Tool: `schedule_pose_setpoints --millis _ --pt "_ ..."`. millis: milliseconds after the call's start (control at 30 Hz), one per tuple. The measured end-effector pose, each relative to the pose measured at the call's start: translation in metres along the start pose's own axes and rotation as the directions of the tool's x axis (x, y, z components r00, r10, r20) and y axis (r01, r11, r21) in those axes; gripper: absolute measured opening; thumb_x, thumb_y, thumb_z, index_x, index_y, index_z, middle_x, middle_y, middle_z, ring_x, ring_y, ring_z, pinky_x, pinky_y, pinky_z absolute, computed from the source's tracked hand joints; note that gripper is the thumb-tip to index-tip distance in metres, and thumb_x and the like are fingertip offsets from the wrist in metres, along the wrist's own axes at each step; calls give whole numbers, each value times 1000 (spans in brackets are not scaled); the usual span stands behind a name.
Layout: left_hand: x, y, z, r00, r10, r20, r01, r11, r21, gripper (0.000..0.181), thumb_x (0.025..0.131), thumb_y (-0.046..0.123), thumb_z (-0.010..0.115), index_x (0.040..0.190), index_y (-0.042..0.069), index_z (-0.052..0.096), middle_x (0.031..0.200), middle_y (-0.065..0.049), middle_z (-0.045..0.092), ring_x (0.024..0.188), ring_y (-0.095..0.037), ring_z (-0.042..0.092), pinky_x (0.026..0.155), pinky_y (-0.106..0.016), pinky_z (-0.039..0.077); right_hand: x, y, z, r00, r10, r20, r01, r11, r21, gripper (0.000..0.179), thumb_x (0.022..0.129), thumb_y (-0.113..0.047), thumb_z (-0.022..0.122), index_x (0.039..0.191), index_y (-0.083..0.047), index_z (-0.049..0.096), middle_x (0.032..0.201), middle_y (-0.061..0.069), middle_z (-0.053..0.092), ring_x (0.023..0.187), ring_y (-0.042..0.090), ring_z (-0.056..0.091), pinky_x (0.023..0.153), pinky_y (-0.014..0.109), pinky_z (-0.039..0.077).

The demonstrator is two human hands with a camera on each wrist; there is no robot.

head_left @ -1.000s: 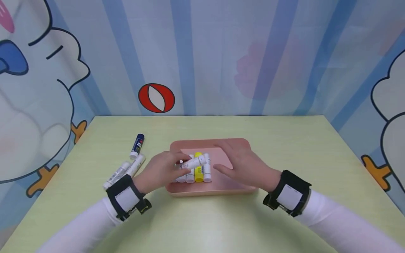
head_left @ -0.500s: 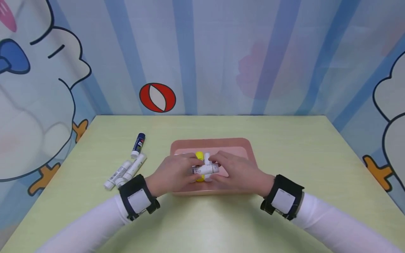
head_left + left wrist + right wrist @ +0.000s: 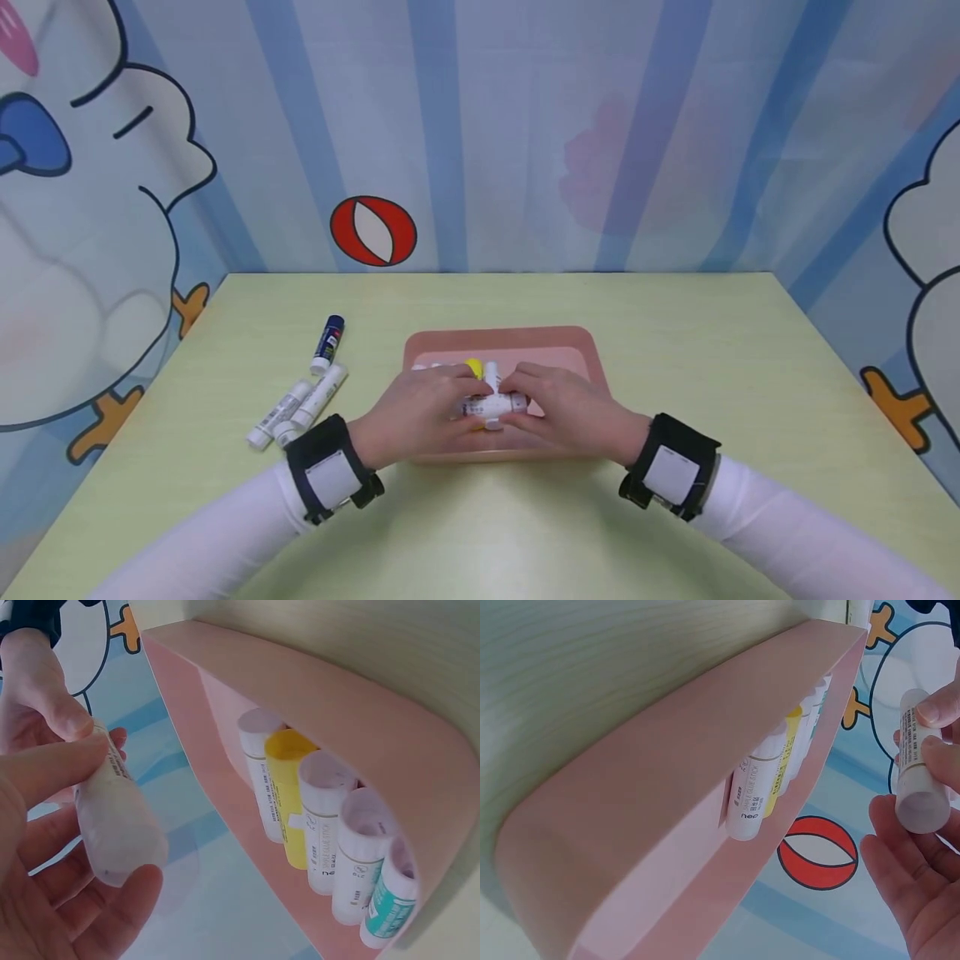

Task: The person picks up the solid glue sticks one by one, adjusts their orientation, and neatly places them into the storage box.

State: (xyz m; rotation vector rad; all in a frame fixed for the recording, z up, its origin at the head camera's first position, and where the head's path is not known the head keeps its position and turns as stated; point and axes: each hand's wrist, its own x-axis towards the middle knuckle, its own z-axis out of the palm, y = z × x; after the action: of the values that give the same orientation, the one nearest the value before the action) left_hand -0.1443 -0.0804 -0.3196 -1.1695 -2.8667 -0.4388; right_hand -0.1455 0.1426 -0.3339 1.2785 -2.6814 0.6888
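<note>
Held thing: a small white plastic glue stick with a printed label (image 3: 493,406), lying crosswise just above the pink rectangular plastic tray (image 3: 570,350), over the row of sticks inside it.
Left hand: the left hand (image 3: 420,412) grasps one end of the white glue stick, thumb on top and fingers (image 3: 112,915) curled beneath it.
Right hand: the right hand (image 3: 562,412) pinches the other end between thumb and fingertips (image 3: 934,712).
Hard to make out: from the head view both hands cover most of the held stick and the near half of the tray; the label text is too small to read.
In the tray: a yellow glue stick (image 3: 289,795) lies among several white glue sticks (image 3: 322,817) side by side, with a white and teal glue stick (image 3: 386,915) at one end of the row.
Left of the tray: a dark blue and white glue stick (image 3: 327,342) and two white glue sticks (image 3: 298,404) lie on the pale green counter (image 3: 675,333), well apart from the tray.
Behind the tray: a blue striped cartoon backdrop with a red and white ball (image 3: 372,231).
Wrists: black straps with white patches (image 3: 330,475) over white sleeves.
</note>
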Motion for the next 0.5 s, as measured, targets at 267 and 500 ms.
schedule_pose_setpoints --millis 267,500 --pt "-4 -16 1 994 -106 -7 105 991 -80 47 85 39 75 122 13 64 102 0 66 85 -14 60 71 -29 50 -6 6 -3 999 50 8 -50 999 16 26 86 -19 75 105 -5 63 89 -3 58 76 10 51 67 22 47" --pt "-14 -57 1 930 -357 -92 337 924 -182 49 93 39 65 132 12 57 104 -5 63 87 -20 57 67 -29 49 -18 19 -13 971 238 -16 -238 971 -11 23 86 -18 75 101 -5 63 83 -3 55 72 12 50 63 25 46"
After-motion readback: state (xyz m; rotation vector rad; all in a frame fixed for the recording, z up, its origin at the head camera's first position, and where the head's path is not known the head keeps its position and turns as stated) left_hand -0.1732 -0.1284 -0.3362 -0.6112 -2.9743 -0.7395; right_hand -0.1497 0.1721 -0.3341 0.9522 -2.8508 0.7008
